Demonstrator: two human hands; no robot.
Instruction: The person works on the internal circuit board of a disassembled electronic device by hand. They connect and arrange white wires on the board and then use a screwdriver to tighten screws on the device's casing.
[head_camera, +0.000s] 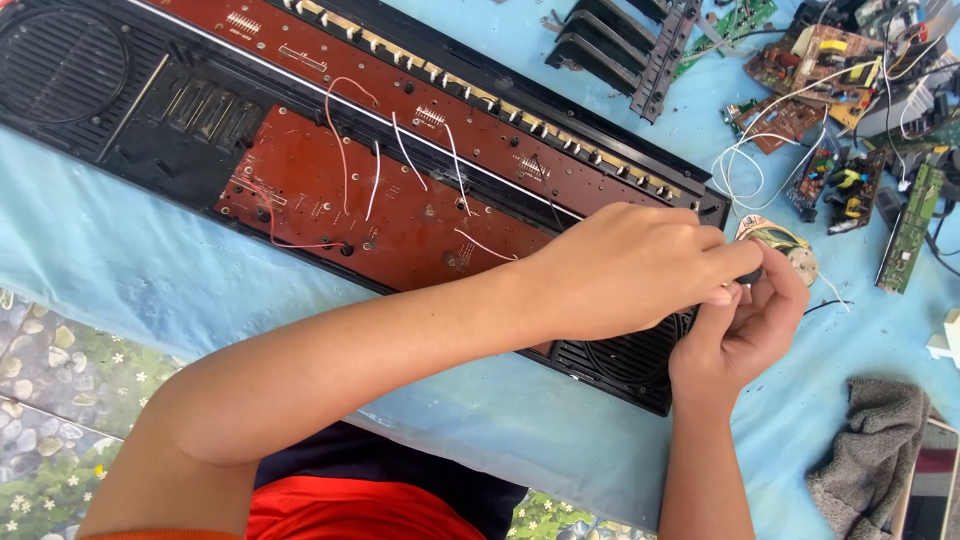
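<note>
Fingertips of left hand (625, 270) and right hand (745, 325) pinch together on 1 small black knob (751, 275), seemingly light, rigid and best gripped around its rim.

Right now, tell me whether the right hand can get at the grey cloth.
Probably yes. The right hand sits just left of the grey cloth, with only bare blue table cover between them. But its fingers pinch a small dark part together with the left hand.
</note>
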